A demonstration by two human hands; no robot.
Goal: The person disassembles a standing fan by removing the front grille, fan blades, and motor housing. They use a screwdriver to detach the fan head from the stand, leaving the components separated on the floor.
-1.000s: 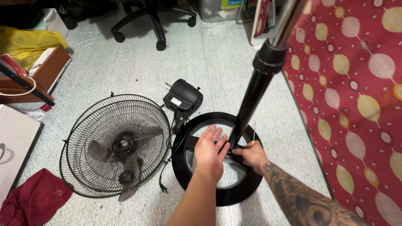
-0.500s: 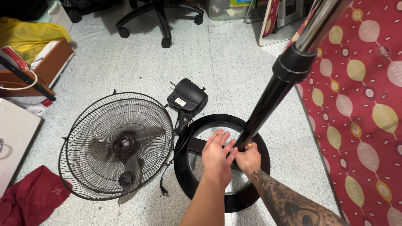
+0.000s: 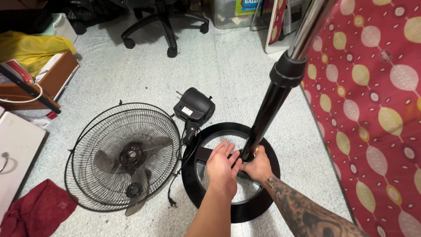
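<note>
From the head camera, a black pedestal-fan pole (image 3: 267, 114) rises out of the round black base ring (image 3: 193, 184) on the speckled floor, its chrome upper tube (image 3: 309, 26) leaning toward the red patterned fabric (image 3: 377, 109). Both hands meet at the pole's foot. The left hand (image 3: 221, 166) lies flat with fingers spread on the crossbar (image 3: 202, 153) of the base. The right hand (image 3: 256, 166) is curled close against the pole's bottom, with a small orange tip showing at its top; whether it grips a tool I cannot tell. The work looks like fixing the pole into its base. Any tightening there would need the pole kept steady. The fan grille with blades (image 3: 125, 156) and the motor housing (image 3: 194, 107) lie just left of the base.
</note>
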